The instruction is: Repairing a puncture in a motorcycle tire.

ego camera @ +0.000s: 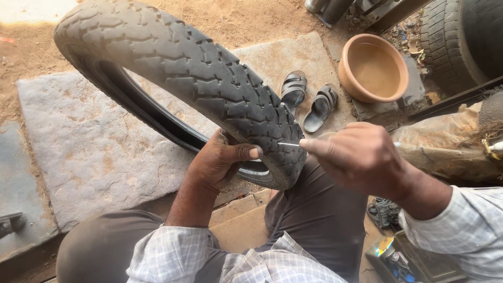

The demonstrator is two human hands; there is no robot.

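Left hand (220,162) grips the tyre (209,78), its top cut off; right hand (356,157) pinches a thin pin (288,144), tip hidden in tread.

Stone slab (94,152) on sandy ground: black sandals (308,100) (pair), clay bowl (373,68).

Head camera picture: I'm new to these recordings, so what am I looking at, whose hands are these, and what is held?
There is no machine here. One camera sits on a person's head and looks down at their own lap and two bare hands. The left hand grips a black knobbly rubber tyre from below, thumb on the tread. The right hand pinches a thin silvery metal pin, its tip at the tread. On the grey stone slabs beyond lie a pair of black sandals, and beside them stands a round terracotta clay bowl. More dark tyres are at the top right.
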